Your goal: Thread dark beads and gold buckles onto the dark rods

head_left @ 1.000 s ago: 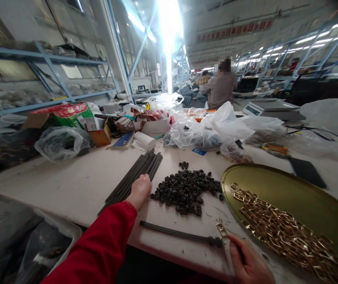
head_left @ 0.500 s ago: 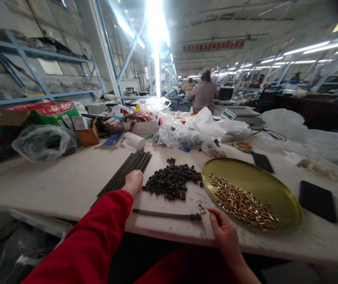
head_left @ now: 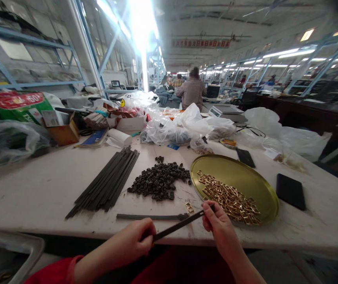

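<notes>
My left hand [head_left: 133, 242] is closed round the near end of a thin dark rod [head_left: 178, 225], held just above the table's front edge. My right hand [head_left: 218, 224] pinches the rod's far end. A second dark rod [head_left: 149, 216] with a small ring on its tip lies flat on the table just beyond. One loose gold buckle [head_left: 189, 206] lies beside that tip. Behind are a bundle of dark rods [head_left: 106, 182], a heap of small dark rings [head_left: 160, 180] and a round brass tray [head_left: 246, 177] holding several gold buckles [head_left: 231, 199].
Two dark flat phones [head_left: 290, 191] [head_left: 245, 157] lie right of the tray. Plastic bags [head_left: 183, 128], boxes [head_left: 64, 132] and a paper roll [head_left: 121, 137] crowd the table's far side. A person [head_left: 191, 90] stands beyond with their back turned. Blue shelving [head_left: 24, 47] runs along the left.
My left hand left the rod bundle and came back to the front edge with one rod. My right hand rose from the table and took the rod's other end. The view tilted up.
</notes>
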`<action>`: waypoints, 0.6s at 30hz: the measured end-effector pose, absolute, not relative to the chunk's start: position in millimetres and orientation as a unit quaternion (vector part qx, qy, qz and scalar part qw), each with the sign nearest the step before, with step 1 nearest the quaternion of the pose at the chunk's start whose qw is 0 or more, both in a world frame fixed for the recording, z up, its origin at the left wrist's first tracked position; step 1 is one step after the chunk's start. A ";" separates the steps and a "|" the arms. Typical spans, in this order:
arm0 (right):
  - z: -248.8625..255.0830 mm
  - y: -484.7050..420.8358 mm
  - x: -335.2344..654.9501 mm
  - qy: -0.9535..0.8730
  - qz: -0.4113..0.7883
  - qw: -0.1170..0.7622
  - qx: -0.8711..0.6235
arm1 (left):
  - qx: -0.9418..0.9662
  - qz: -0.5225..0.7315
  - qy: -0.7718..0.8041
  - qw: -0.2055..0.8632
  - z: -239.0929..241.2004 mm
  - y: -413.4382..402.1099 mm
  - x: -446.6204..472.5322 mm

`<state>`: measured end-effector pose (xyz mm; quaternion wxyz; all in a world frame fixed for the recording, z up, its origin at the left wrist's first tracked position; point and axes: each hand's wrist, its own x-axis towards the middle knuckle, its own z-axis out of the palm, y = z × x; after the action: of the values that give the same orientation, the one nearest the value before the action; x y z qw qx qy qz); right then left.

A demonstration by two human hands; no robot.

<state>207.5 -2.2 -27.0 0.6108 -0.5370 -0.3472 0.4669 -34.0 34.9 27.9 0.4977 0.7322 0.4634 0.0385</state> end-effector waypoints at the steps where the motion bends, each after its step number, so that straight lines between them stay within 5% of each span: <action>1: -27.3 -0.7 204.1 -0.363 0.467 0.595 -0.544 | 0.690 0.042 0.451 0.565 23.8 29.9 -29.0; 5: -25.5 12.7 194.8 -0.513 0.473 0.446 -0.560 | 0.553 0.057 0.403 0.727 16.9 34.3 -2.7; 9: -17.5 52.4 209.6 -0.687 0.138 0.222 -0.678 | 0.470 0.122 0.437 0.757 15.4 51.5 16.5; 18: -32.4 124.3 228.6 -0.697 -0.045 0.030 -0.715 | 0.411 0.165 0.453 0.774 11.3 70.7 15.3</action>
<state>228.6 124.3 -32.4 0.0299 -0.7147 -0.6973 -0.0450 15.3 70.7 11.3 0.7735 0.4112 0.4532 0.1650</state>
